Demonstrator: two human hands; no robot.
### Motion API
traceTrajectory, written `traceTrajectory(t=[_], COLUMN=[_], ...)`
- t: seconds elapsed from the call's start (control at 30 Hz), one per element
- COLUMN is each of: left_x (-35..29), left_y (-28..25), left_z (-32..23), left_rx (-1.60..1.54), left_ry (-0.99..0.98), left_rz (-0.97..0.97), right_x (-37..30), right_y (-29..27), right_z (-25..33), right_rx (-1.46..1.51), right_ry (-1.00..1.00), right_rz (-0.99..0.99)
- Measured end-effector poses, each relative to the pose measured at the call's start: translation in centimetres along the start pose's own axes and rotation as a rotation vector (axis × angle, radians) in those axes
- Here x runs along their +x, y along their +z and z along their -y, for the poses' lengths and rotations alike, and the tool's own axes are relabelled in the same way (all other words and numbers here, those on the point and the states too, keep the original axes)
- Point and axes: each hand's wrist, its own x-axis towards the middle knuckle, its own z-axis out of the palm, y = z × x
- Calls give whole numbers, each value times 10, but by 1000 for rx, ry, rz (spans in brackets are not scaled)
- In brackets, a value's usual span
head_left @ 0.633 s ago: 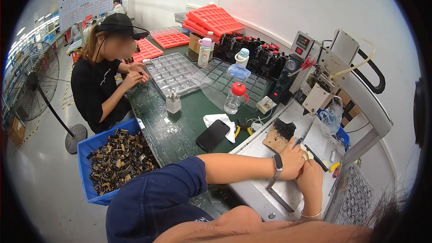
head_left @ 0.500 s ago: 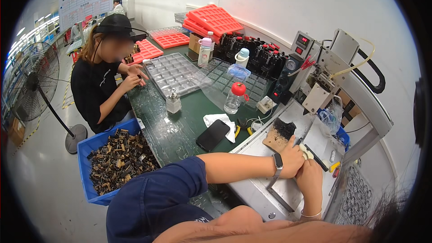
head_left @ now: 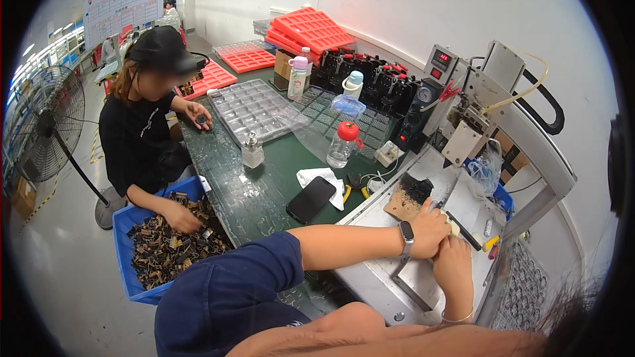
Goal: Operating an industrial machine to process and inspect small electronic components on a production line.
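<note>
My left hand [head_left: 428,230], a watch with a grey band on its wrist, is closed at the edge of a small cream-coloured piece [head_left: 454,227]. A thin grey object [head_left: 434,205] sticks out by its fingertips. My right hand [head_left: 453,266] touches the left, its bent fingers at the same piece and largely hiding it. Both hands are over the pale bench plate of a machine. Just past them lie a tan pad [head_left: 401,206] with a heap of small black bits [head_left: 416,189], and a black stick-like tool [head_left: 464,230].
The press-like machine [head_left: 471,129] stands at right. On the green table [head_left: 264,188] are a phone [head_left: 311,199], a red-lidded bottle [head_left: 344,145], a glass dispenser [head_left: 252,151] and a grey tray [head_left: 254,109]. A co-worker [head_left: 142,119] sits left by a blue bin [head_left: 126,261] of small parts.
The co-worker has lowered one hand into the blue bin and holds a small dark round thing in the other. My hands stay almost in place on the cream piece.
</note>
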Motion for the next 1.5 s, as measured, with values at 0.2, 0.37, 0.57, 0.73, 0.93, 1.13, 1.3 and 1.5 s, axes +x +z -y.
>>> traceTrajectory(t=[0.2,0.37,0.57,0.73,0.93,1.13,1.3,1.5], left_x=[0,9,8,4,-2,17,12,17], left_y=[10,2,-4,3,-7,-20,-5,-11], left_z=[14,17,16,14,17,39,84,86], left_rx=[-83,-89,-72,-46,-41,-47,146,95], left_ry=[116,131,122,145,138,-318,-506,-517], left_rz=[20,361,372,313,265,61,183,391], right_x=[-14,-22,-23,-22,-20,-28,-29,-29], right_y=[-65,-62,-56,-62,-57,-55,-50,-48], right_z=[42,83,80,82,86,80,82,79], right_rx=[7,-200,-212,-266,-198,-169,-291,-281], right_ry=[-58,-104,-123,-124,-109,-80,-100,-112], right_rz=[537,738,754,780,771,707,657,637])
